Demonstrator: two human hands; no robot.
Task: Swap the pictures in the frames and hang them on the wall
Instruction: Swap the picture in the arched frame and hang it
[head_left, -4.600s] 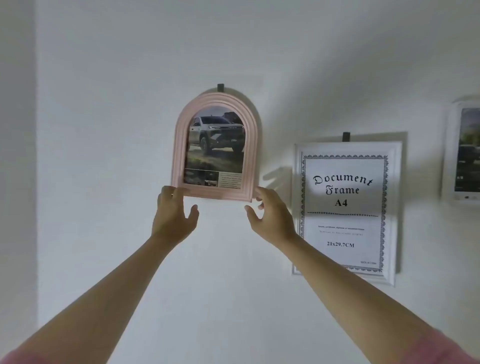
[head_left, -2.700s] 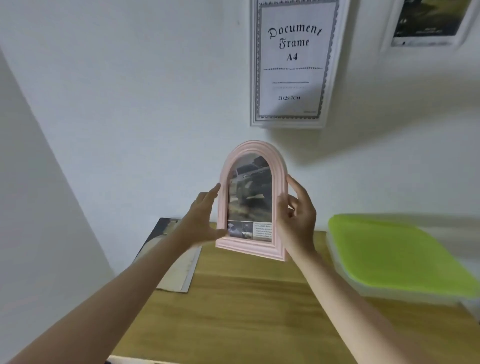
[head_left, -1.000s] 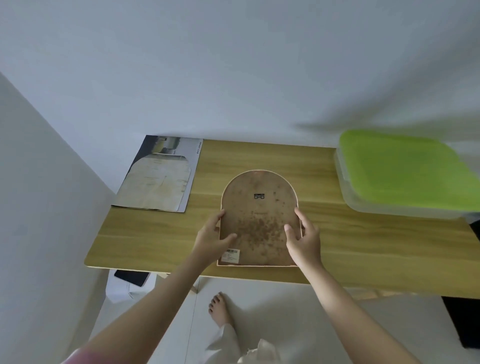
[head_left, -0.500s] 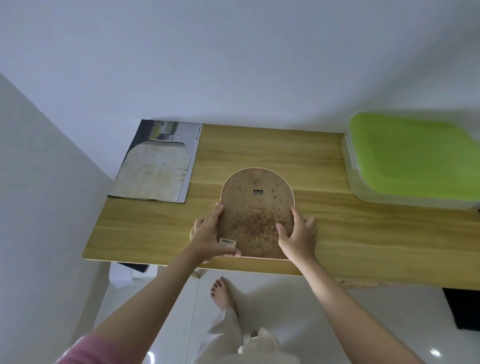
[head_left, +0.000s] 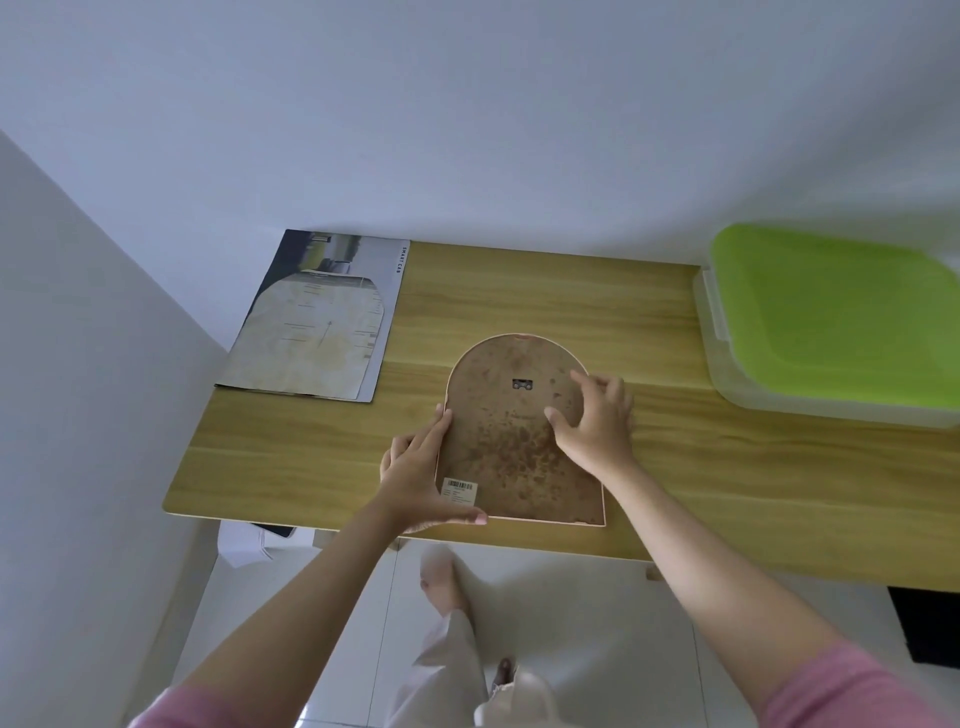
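Observation:
The arched pink frame (head_left: 509, 447) lies face down near the front edge of the wooden table (head_left: 519, 296). Its brown spotted backing faces up, with a small metal hanger (head_left: 522, 384) and a barcode sticker (head_left: 460, 491). My left hand (head_left: 415, 473) holds the frame's lower left corner, with fingers along the left edge and the thumb across the bottom. My right hand (head_left: 597, 426) sits on the upper right of the backing, its fingers curled at the rim. An arch-cut paper sheet (head_left: 317, 332) lies on a printed car page (head_left: 384, 270) at the table's back left.
A clear plastic box with a green lid (head_left: 841, 327) stands on the table's right side against the white wall. A side wall closes in on the left. Below the table edge are tiled floor, my foot (head_left: 441, 577) and a dark object (head_left: 924, 623).
I took the frame off the wall, turned it over and laid it face down on the table. In the last half second my right hand slid from the right side up to the upper right rim.

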